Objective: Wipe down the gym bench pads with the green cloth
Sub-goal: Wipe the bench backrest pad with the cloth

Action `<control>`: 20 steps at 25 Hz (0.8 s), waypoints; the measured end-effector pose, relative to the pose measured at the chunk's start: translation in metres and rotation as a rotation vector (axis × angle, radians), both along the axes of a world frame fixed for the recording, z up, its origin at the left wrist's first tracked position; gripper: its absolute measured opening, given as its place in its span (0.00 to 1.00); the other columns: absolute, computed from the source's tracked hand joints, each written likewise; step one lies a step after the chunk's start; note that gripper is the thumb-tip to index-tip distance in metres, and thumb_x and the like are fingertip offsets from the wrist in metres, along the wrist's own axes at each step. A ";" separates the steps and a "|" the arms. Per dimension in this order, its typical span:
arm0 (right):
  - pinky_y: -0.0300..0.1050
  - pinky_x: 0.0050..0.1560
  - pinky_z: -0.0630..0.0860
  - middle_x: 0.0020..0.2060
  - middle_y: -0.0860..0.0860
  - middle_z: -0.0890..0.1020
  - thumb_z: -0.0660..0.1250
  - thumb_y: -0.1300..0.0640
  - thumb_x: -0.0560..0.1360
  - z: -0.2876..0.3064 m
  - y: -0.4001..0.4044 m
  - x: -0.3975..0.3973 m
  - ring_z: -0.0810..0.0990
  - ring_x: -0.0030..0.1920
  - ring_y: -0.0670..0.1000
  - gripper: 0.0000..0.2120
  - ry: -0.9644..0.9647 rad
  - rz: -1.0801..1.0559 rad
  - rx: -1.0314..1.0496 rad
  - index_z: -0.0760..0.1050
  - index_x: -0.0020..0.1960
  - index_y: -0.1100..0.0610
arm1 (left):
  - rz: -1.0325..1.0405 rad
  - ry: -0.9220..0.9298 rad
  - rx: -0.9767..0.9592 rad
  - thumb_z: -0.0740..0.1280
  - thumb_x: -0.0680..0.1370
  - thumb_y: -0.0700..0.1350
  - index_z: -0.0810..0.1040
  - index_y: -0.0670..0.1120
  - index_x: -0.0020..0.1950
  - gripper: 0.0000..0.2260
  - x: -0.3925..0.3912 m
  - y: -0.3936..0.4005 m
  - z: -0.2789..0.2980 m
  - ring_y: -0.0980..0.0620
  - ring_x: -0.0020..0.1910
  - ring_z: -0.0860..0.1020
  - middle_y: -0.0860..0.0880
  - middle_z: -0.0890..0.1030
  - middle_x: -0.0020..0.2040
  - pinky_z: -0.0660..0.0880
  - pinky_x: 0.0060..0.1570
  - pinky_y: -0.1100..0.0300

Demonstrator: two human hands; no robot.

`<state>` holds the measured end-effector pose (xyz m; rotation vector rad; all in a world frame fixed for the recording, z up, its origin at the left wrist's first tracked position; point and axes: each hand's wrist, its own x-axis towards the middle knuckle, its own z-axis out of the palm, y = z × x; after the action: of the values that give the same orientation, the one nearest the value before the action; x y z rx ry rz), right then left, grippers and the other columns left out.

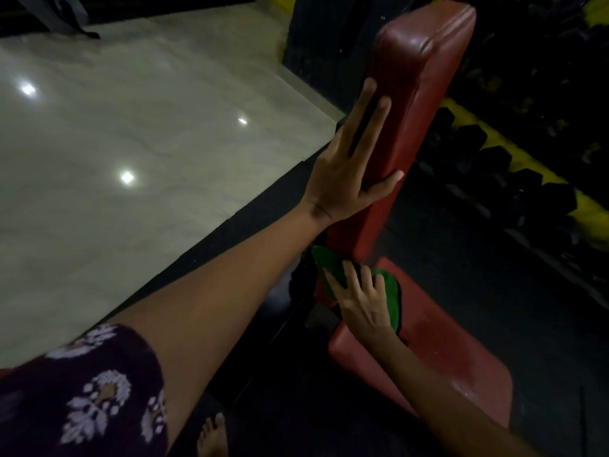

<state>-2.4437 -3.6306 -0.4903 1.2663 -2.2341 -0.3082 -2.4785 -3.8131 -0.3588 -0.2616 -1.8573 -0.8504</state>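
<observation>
Far left of both hands: pale glossy floor [131, 127] with bright light spots, then a dark mat [250, 232] along its edge. Low left: patterned purple sleeve [82, 390] and a bare foot [212, 437] below the forearm.

Left hand [342, 173] laid flat against the side of the upright red back pad [418, 77], fingers straight and spread, thumb hooked across the pad's front face; nothing gripped, only pressing.

Below that hand and just right of its wrist: right hand [359, 301] spread on the green cloth [389, 298], fingers lightly bent and splayed, pressing it down rather than pinching. Cloth bright green, dark-edged, crumpled into a rough oval, lying at the near end of the red seat pad [445, 351], right where seat meets back pad, sticking out beyond the fingertips on both sides.

Seat pad worn, dull red, faintly shiny toward the near right corner.

Right of both hands: row of dark dumbbells [494, 159] on a yellow rack [590, 216], too dim for detail
</observation>
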 end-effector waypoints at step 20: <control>0.50 0.37 0.73 0.51 0.59 0.77 0.77 0.67 0.54 -0.073 0.054 0.047 0.76 0.42 0.60 0.30 -0.698 -0.500 -0.096 0.81 0.55 0.50 | 0.016 -0.005 -0.064 0.67 0.74 0.49 0.31 0.58 0.73 0.46 0.002 -0.002 0.003 0.48 0.76 0.49 0.35 0.50 0.70 0.62 0.65 0.70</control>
<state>-2.3967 -3.5764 -0.5635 0.8121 -3.1124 0.0883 -2.4768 -3.8149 -0.3558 -0.2844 -1.8908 -0.7823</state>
